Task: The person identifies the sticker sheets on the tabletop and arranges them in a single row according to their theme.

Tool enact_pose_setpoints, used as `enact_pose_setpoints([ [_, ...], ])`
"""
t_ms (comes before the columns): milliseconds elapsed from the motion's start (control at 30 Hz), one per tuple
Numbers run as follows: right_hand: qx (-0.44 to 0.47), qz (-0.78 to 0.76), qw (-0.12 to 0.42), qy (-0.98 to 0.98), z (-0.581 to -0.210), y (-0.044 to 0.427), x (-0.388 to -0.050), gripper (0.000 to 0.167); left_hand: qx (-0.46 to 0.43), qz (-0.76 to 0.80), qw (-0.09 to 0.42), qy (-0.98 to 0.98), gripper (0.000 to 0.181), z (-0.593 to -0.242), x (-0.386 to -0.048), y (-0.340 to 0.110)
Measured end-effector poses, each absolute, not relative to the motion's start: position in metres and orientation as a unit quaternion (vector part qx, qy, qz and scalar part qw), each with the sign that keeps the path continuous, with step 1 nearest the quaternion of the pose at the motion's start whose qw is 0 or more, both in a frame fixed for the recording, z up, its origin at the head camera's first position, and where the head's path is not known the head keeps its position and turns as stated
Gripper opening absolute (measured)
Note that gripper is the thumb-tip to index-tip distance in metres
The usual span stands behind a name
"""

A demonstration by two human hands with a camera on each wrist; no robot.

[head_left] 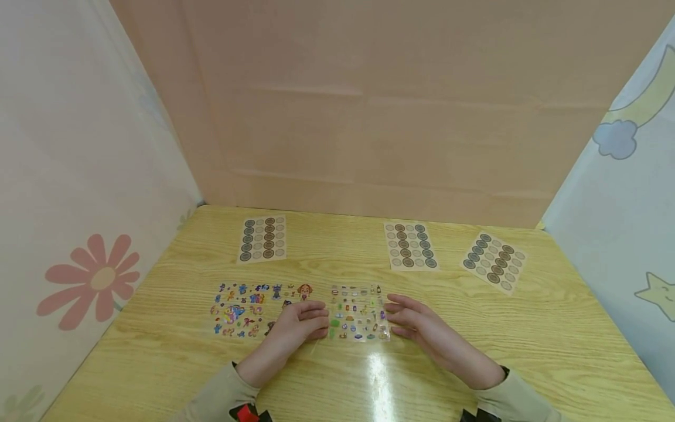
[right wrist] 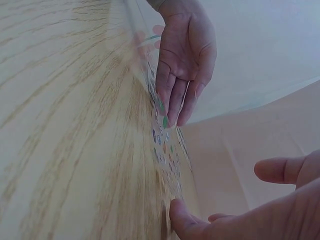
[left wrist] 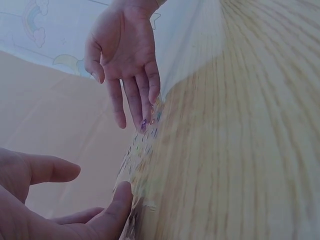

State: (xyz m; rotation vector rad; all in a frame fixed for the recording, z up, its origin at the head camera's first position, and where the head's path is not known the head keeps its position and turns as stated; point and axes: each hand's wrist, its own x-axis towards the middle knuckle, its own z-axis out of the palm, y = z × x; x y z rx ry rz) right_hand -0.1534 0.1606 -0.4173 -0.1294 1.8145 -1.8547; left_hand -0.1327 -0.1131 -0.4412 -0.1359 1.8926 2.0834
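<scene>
A clear sticker sheet with many small coloured pictures lies flat on the table between both hands. My left hand rests at its left edge with the fingers loosely extended, partly over a second sticker sheet of colourful cartoon figures. At the right edge my right hand touches or nearly touches the clear sheet, fingers spread a little. In the left wrist view, thumb and fingers of the left hand stand apart. The right wrist view likewise has the right hand with its thumb away from the fingers.
Toward the back of the wooden table lie three paper sheets of round stickers: one at left, one near the middle, one tilted at right. A plain backdrop and patterned side cloths surround the table.
</scene>
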Motion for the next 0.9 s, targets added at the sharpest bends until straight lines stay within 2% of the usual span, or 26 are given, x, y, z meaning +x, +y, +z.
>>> enact_pose_setpoints([
  [900, -0.065, -0.689, 0.279, 0.666, -0.4177, 0.16, -0.1554, 0.062, -0.048, 0.726, 0.158, 0.667, 0.046, -0.4395, -0.1362, -0.1172],
])
